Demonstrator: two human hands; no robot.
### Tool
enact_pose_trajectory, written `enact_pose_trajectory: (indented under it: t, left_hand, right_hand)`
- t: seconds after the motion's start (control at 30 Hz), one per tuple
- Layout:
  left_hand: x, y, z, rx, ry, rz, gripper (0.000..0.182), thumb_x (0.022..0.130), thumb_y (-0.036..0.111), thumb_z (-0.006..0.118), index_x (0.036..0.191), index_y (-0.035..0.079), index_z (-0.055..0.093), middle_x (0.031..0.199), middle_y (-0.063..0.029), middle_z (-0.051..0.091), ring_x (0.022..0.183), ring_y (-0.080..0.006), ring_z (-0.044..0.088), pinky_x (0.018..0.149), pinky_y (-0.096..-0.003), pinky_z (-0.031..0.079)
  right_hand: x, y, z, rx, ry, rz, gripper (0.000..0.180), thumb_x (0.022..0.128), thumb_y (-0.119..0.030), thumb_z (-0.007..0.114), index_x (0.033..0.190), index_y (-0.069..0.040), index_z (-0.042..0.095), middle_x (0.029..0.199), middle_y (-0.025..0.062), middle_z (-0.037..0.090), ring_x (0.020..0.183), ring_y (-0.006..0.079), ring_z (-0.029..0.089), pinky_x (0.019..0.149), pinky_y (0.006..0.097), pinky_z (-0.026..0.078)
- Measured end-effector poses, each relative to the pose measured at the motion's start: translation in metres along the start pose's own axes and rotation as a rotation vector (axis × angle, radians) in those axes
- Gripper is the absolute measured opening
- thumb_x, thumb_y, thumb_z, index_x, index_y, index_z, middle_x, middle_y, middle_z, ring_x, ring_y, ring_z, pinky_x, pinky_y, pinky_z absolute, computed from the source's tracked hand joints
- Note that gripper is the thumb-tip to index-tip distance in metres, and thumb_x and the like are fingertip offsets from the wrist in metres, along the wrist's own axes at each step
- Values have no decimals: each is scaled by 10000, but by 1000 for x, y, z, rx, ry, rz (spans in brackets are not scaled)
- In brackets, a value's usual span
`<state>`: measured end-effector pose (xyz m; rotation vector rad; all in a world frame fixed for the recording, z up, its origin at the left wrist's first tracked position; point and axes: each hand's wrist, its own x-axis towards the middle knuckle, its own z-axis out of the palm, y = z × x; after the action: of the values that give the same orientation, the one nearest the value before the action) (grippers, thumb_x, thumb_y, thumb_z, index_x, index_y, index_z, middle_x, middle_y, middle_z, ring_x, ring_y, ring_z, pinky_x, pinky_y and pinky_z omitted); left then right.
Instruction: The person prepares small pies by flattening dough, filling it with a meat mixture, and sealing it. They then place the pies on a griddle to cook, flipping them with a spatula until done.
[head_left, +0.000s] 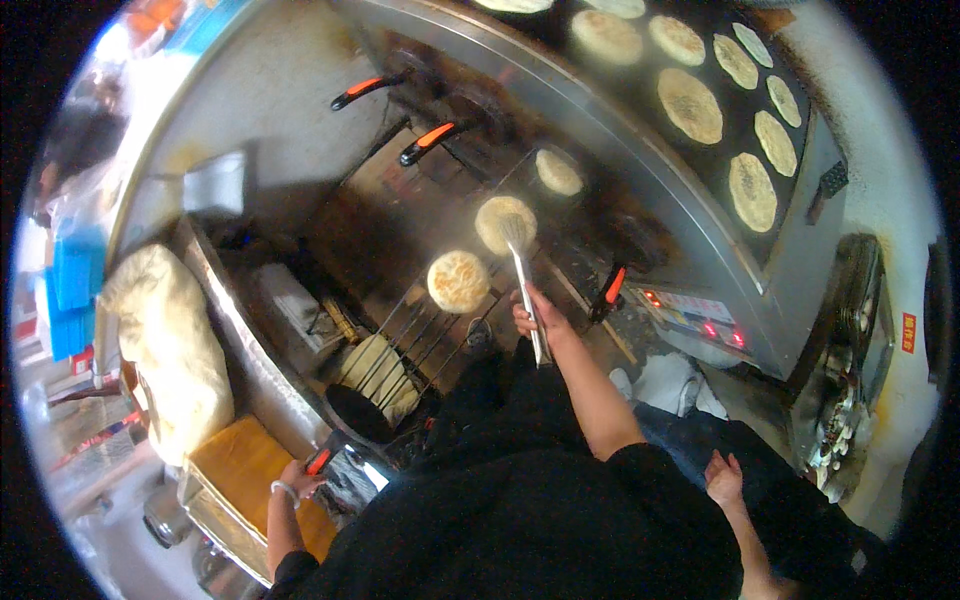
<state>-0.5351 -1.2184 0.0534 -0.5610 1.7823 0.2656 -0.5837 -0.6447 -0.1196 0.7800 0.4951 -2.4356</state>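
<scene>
My right hand (541, 319) grips a long metal utensil, likely tongs (523, 281). Its ribbed end lies over a round flatbread (501, 214) in front of me. Close by, a browned flatbread (457, 281) rests over a wire rack (420, 337). A paler flatbread (559, 172) lies farther off, nearer the griddle's side. At lower left, my left hand (302, 480), with a bracelet at the wrist, is closed around an orange and black handle (320, 460). What this handle joins is hard to make out.
Several flatbreads (690, 105) cook on a black griddle (720, 150) at upper right. Orange and black handles (435, 135) stick out below it. A large dough mass (176, 352) lies on the left counter. Another person's hand (724, 476) is at right, near a metal tray (840, 375).
</scene>
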Motion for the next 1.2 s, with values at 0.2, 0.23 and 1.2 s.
enact_pose_trajectory:
  t: [0.2, 0.23, 1.2]
  left_hand:
    - [2, -6, 6, -13, 18, 56, 202, 751, 95, 712, 854, 46, 545, 532, -15, 501, 417, -127, 458, 367, -276, 351]
    - [6, 0, 5, -23, 11, 47, 199, 756, 91, 707, 861, 49, 542, 536, -16, 502, 420, -129, 457, 368, -274, 350]
    - [-33, 31, 7, -24, 20, 49, 335, 696, 201, 762, 941, 48, 594, 592, -50, 558, 455, -146, 521, 408, -285, 432]
  right_hand:
    - [-71, 29, 10, -64, 248, 31, 329, 851, -438, 589, 885, -119, 519, 616, 8, 483, 423, 102, 427, 350, 228, 346]
    - [-85, 23, 36, -163, 387, -66, 305, 845, -373, 624, 923, -110, 492, 620, 25, 495, 440, 114, 465, 357, 247, 382]
    - [11, -62, 54, -1707, 1325, -324, 441, 740, -133, 638, 1084, -15, 388, 989, 213, 570, 878, 360, 607, 729, 422, 519]
